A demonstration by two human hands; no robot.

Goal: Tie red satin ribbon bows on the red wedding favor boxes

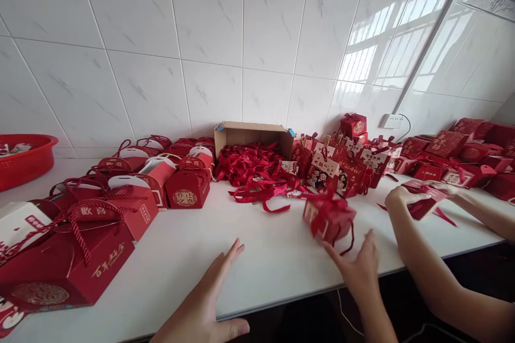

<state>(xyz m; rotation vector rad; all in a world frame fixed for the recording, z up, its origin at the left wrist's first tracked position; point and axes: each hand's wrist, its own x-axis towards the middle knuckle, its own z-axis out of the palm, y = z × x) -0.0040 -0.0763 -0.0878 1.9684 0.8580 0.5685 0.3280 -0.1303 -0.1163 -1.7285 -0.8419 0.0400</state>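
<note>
Over the table's front edge my left hand (205, 300) is open, its fingers stretched out and its thumb apart, holding nothing. My right hand (360, 265) is open too, thumb and fingers spread. Just beyond its fingertips is a small red gift box (332, 220) with a ribbon bow on top and a dark red cord at its side. The box is blurred by motion and looks tilted; whether my fingertips touch it I cannot tell.
An open cardboard box (253, 131) spills red ribbons (253, 171) at the wall. Red candy boxes (100, 246) crowd the left, beside a red basin (30, 163). Small gift bags (322, 169) stand behind. At right, another person's hands (406, 198) hold a red box (426, 198).
</note>
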